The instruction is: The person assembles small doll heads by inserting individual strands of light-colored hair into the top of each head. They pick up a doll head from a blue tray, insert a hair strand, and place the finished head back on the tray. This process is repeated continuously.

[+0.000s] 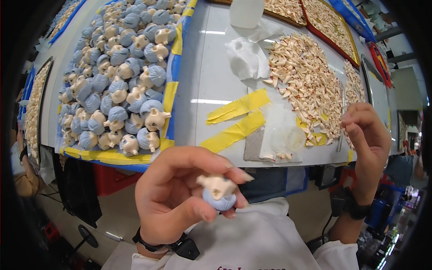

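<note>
My left hand [173, 193] holds a small doll head [219, 192] between thumb and fingers, in front of my chest. The head has light blue hair and a cream face part, tilted with a dark hollow showing. My right hand [368, 139] is raised at the right side of the table, thumb and forefinger brought together. Whether a small piece sits between those fingertips I cannot make out. Beside them spreads a pile of small cream pointed pieces with red ends [308, 81]. A thin metal rod [342, 119] lies along the pile's right edge, close to my right fingertips.
A blue-lined tray edged with yellow tape [112, 156] is full of blue-haired doll heads [118, 92]. Yellow tape strips [238, 105], crumpled white tissue [247, 58] and a clear round lid [292, 138] lie mid-table. Trays of cream pieces [328, 27] stand at the back.
</note>
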Action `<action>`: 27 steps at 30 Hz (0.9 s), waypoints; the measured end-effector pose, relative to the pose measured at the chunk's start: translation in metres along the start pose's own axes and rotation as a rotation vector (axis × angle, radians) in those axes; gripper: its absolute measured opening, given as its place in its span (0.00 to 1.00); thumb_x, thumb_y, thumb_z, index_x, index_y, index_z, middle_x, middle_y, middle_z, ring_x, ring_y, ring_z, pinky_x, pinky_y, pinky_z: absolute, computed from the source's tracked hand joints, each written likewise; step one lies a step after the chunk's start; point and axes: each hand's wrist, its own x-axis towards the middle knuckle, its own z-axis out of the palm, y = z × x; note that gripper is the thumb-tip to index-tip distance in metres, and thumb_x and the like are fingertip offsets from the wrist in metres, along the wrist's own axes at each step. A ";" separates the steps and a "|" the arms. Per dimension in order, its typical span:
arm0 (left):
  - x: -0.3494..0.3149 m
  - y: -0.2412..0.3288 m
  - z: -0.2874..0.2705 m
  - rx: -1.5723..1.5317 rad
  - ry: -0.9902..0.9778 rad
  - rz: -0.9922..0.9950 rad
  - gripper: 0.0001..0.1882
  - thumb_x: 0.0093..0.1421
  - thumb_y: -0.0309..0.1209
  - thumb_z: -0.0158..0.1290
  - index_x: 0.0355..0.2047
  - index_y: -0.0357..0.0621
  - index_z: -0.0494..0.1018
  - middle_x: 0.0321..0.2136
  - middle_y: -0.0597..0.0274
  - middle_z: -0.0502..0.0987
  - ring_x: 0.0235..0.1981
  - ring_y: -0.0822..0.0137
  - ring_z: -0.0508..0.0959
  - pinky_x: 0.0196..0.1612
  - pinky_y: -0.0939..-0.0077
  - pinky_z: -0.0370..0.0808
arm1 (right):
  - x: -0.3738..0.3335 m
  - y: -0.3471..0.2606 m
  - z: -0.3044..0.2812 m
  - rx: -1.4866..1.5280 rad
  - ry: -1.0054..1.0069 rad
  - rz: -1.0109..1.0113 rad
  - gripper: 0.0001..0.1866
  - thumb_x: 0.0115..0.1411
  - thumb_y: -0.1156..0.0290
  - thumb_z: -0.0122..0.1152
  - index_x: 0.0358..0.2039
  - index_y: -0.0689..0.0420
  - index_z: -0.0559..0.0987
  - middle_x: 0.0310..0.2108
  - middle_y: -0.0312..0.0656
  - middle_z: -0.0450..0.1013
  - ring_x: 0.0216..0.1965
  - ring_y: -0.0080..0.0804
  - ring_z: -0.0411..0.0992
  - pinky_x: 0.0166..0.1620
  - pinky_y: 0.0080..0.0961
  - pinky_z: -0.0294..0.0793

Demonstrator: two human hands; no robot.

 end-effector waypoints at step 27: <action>0.019 -0.035 -0.023 0.295 -0.340 0.337 0.18 0.52 0.37 0.58 0.35 0.40 0.63 0.33 0.51 0.67 0.31 0.66 0.74 0.28 0.84 0.72 | 0.005 -0.031 0.025 -0.036 0.084 0.120 0.07 0.46 0.85 0.58 0.26 0.63 0.72 0.30 0.42 0.69 0.30 0.24 0.67 0.34 0.16 0.64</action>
